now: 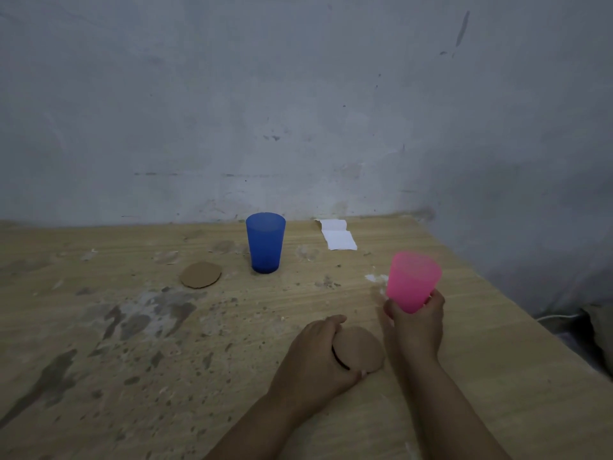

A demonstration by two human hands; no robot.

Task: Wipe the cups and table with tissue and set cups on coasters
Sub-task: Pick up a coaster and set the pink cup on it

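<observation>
The right hand (416, 322) gripped the pink cup (413, 281) by its base, tilted; the left hand (316, 355) curled round the near coaster (360, 348), hiding its left edge.

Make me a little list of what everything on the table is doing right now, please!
pink cup: held up off the table, tilted, gripped near its base by the right hand
near coaster: flat on the table, left hand holding its edge
blue cup: upright on the bare table, not on a coaster
far coaster: lying left of the blue cup, nothing on it
tissue: folded, by the wall, untouched
table: wooden, with dark stains and specks
</observation>
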